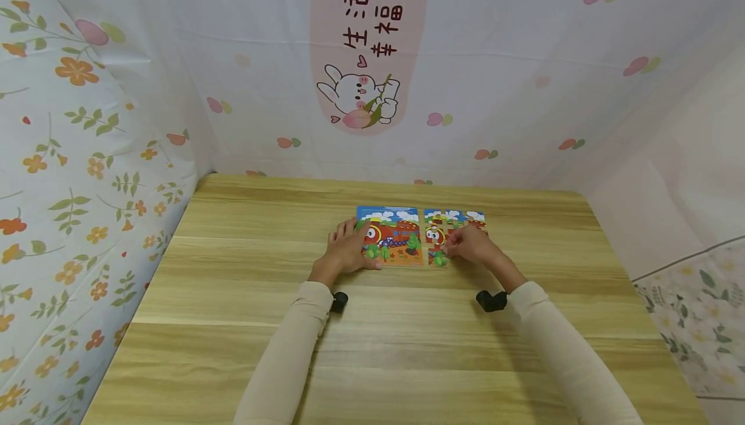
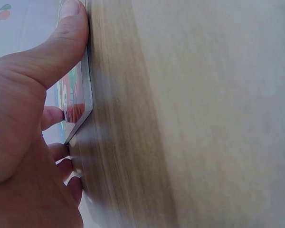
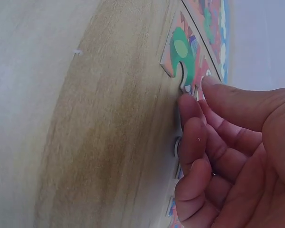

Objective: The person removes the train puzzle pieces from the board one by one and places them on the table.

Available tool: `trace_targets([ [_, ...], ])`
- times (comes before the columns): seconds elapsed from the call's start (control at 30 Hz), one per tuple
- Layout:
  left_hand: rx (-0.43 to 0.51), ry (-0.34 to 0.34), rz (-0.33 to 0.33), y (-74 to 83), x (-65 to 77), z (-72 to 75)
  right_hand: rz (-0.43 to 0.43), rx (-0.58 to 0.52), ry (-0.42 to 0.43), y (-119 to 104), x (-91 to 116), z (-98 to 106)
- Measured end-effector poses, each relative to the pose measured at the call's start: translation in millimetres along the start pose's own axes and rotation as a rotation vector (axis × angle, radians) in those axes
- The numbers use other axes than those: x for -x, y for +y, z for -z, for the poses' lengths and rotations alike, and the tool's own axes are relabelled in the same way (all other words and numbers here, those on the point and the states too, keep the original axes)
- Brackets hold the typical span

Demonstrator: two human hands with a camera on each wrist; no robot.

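A flat picture board [image 1: 396,237] with a red cartoon train lies near the back of the wooden table. My left hand [image 1: 347,250] rests at its left end, the thumb [image 2: 69,33] along the near edge and the other fingers spread around the corner. Right of the board lies a partly assembled jigsaw of the same picture. With thumb and index finger my right hand [image 1: 470,245] pinches at the edge of a green-and-orange puzzle piece [image 3: 181,50] in its lower row; the other fingers are curled. This hand hides part of the jigsaw in the head view.
More puzzle pieces [image 1: 474,216] lie along the jigsaw's upper right, with others partly behind the right hand. A white printed curtain [image 1: 250,69] hangs behind the table [image 1: 262,218], and a flowered one [image 1: 87,218] borders its left side.
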State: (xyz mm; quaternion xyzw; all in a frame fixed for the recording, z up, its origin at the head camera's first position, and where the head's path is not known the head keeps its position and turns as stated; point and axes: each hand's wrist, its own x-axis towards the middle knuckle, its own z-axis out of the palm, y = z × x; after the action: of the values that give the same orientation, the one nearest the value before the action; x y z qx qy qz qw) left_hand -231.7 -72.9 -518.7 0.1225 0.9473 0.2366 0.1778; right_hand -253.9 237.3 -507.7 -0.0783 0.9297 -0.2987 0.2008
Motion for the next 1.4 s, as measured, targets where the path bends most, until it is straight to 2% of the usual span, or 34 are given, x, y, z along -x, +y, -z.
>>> trace_targets([
  [0.33,0.007,0.002,0.000,-0.7,-1.1,-0.4,0.026,0.177,0.057,-9,5,-5],
  [0.9,-0.001,-0.013,-0.001,-1.0,-0.5,1.0,0.055,0.216,0.062,-15,6,-4],
  [1.2,-0.006,-0.010,-0.003,-1.2,-1.2,0.4,0.044,0.198,0.075,-20,1,-4],
  [1.4,-0.004,-0.006,-0.005,-2.1,-1.9,-0.4,0.090,0.162,0.086,-30,-2,-9],
])
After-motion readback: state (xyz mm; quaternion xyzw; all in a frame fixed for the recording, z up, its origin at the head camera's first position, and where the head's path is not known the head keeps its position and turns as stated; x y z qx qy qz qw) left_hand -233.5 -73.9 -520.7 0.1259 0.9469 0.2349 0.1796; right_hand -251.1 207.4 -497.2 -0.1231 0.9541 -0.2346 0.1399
